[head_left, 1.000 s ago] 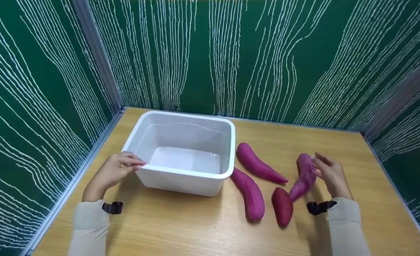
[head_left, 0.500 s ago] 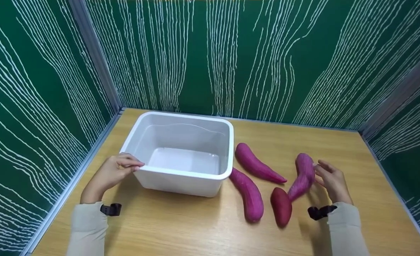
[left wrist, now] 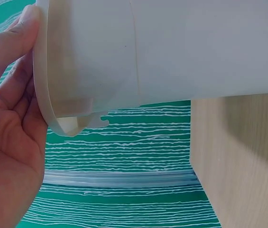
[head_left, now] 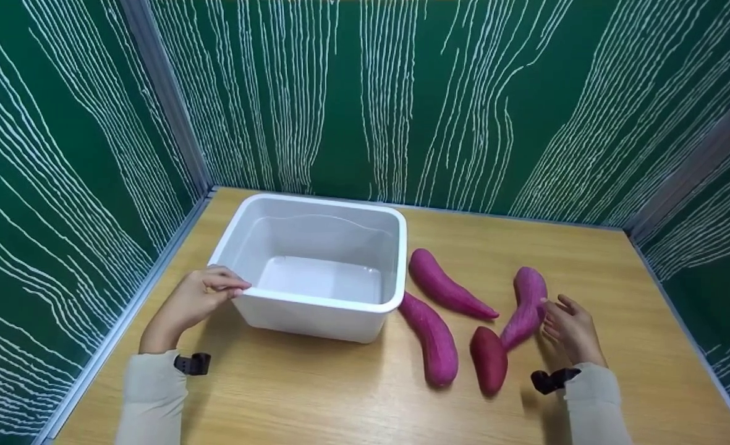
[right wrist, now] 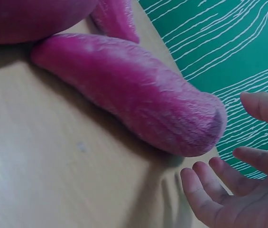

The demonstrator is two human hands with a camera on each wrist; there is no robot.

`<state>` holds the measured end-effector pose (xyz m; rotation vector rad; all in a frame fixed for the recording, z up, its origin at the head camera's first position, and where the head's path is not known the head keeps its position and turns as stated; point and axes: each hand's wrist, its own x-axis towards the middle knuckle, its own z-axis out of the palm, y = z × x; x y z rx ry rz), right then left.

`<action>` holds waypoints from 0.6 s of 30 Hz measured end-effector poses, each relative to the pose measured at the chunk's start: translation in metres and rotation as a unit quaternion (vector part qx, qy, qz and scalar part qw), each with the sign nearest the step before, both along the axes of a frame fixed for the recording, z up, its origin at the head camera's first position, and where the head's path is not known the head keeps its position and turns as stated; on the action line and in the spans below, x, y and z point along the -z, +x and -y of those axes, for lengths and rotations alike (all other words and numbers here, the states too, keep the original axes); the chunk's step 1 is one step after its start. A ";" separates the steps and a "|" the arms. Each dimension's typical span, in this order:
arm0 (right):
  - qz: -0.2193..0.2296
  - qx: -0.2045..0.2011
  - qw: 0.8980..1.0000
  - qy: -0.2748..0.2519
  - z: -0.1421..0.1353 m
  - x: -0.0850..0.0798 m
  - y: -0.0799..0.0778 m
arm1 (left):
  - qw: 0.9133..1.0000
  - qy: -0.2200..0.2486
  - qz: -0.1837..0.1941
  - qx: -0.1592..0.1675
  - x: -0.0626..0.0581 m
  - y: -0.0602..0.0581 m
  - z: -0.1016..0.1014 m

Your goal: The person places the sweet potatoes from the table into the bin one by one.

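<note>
At the near left corner of a white plastic bin (head_left: 318,303), my left hand (head_left: 195,303) pinches the rim between thumb and fingers. The left wrist view shows that hand (left wrist: 10,123) against the rim, with the bin wall (left wrist: 181,52) beside it. A purple-pink sweet potato (head_left: 528,303) lies on the table at the right. My right hand (head_left: 572,327) is just right of it, fingers spread and loosely bent. In the right wrist view a small gap separates those fingers from the rounded end of the sweet potato (right wrist: 138,95).
Two more pink sweet potatoes, a far one (head_left: 445,284) and a near one (head_left: 432,343), lie right of the bin. A darker red one (head_left: 489,360) touches the thin end of the rightmost. Green walls with white lines (head_left: 389,105) enclose the wooden table (head_left: 315,395).
My right hand has drawn slightly back towards me from the rightmost sweet potato, which its fingers overlapped a second ago. My left hand and the bin stay as they were.
</note>
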<state>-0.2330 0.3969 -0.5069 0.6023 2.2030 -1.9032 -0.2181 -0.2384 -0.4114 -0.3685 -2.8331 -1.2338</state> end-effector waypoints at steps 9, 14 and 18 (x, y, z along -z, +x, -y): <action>0.019 0.004 0.997 -0.078 0.006 0.011 -0.003 | 1.000 0.002 -0.008 0.003 0.001 -0.001 -0.001; 0.024 0.002 0.998 -0.060 0.007 0.014 -0.002 | 1.000 0.009 0.012 0.001 0.000 -0.001 0.000; 0.027 0.007 0.998 -0.060 0.007 0.017 -0.001 | 1.000 0.010 0.022 -0.005 0.000 -0.001 0.001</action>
